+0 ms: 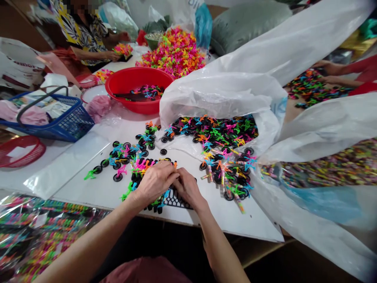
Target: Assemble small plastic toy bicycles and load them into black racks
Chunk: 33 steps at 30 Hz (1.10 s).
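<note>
My left hand (156,179) and my right hand (189,188) meet at their fingertips over a black holed tray (178,199). Both are closed, fingers pinched together; what lies between them is hidden. A bit of orange shows just beyond the fingertips. Bright toy bike pieces (143,164) with black parts stand in rows on the tray's left side, partly under my left hand. Left of the hands lie loose plastic toy bikes (122,153) with black wheels. To the right, more toy bikes mix with thin patterned sticks (223,179).
A white plastic sack (218,92) spills toy bikes onto the white table (85,173). Behind stand a red basin (118,88), a blue basket (69,118) and a heap of colourful pieces (176,51). One person sits at upper left; another person's hands (331,72) work at right.
</note>
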Each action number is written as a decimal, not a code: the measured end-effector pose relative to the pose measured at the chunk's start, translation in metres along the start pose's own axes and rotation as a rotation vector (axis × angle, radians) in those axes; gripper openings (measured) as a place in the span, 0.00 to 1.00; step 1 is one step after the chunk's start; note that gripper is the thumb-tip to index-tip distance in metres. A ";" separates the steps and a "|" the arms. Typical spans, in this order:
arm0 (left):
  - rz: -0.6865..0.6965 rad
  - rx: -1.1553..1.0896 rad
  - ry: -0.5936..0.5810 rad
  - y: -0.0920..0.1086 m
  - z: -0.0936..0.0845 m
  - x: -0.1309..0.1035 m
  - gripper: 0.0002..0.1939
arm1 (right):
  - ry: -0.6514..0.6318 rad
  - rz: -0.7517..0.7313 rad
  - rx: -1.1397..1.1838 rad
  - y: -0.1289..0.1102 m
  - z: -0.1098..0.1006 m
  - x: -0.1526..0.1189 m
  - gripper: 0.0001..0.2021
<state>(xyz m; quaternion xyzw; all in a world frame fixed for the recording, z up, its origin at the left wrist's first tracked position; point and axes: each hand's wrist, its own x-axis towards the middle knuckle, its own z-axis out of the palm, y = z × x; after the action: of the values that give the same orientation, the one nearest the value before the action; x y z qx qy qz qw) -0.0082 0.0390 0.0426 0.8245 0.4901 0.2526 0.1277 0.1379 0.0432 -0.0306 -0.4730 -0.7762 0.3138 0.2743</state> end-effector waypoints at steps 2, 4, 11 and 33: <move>0.001 -0.047 0.016 -0.002 0.000 -0.001 0.08 | 0.058 0.052 -0.017 -0.003 0.005 -0.002 0.07; -0.012 -0.104 0.049 -0.004 0.000 -0.002 0.09 | 0.067 0.065 -0.038 -0.004 0.006 -0.001 0.07; -0.057 -0.162 0.070 -0.005 -0.004 -0.005 0.14 | -0.077 -0.044 -0.002 0.011 -0.008 0.008 0.10; 0.258 0.177 -0.070 -0.005 -0.003 -0.013 0.11 | -0.011 -0.027 -0.127 0.001 0.003 -0.001 0.05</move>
<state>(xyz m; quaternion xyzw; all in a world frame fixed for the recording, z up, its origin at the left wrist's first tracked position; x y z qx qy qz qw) -0.0182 0.0294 0.0387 0.8969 0.3957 0.1938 0.0383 0.1366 0.0419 -0.0340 -0.4770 -0.8025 0.2630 0.2436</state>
